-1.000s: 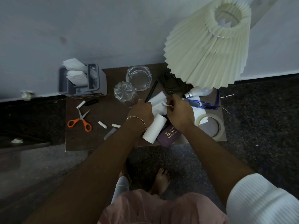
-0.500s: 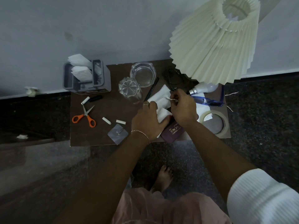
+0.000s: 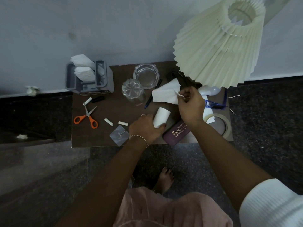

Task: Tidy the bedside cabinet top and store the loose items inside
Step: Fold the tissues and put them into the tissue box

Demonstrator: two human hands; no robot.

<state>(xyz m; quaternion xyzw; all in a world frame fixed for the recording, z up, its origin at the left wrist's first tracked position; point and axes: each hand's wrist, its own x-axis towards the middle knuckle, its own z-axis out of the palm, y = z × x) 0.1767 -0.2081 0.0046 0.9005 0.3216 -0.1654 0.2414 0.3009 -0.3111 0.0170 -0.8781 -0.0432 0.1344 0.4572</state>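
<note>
L hand (image 3: 144,128): closed round a smooth white paper tube (image 3: 161,117), fingers wrapped over its lower end. Tube lies tilted, just left of the purple spectacle case (image 3: 176,133), lower end close beside it. Thin gold chain on L wrist.

R hand (image 3: 191,105): hangs just behind the case, wall side, fingers curled. Thumb and forefinger pinch a thin white stick (image 3: 177,94), which pokes out left of the fingertips. A soft, creased white tissue sheet (image 3: 165,95) sits behind-left of the case, its R edge meeting those fingertips. Cannot tell if it is also held.

Case: matt, rounded oblong, printed "OPTICALS". It lies diagonal at the front edge of the brown flat cabinet top (image 3: 101,138).

Other items, all rel. to case:
- Right: cream masking-tape ring (image 3: 227,125), lying flat.
- Behind-right: blue plastic-framed glasses (image 3: 214,104), white bulb (image 3: 209,90), pleated cream paper lampshade (image 3: 218,43).
- Behind: round clear glass ashtray (image 3: 146,76), ribbed clear glass tumbler (image 3: 133,92), dark pen (image 3: 153,94).
- Left: crinkled clear plastic pouch (image 3: 118,137), two short white chalk-like sticks (image 3: 109,122).
- Far left: orange-handled steel scissors (image 3: 86,119), blades open.
- Far behind-left: grey plastic organiser (image 3: 89,79) w/ white tissues stood in it.
</note>
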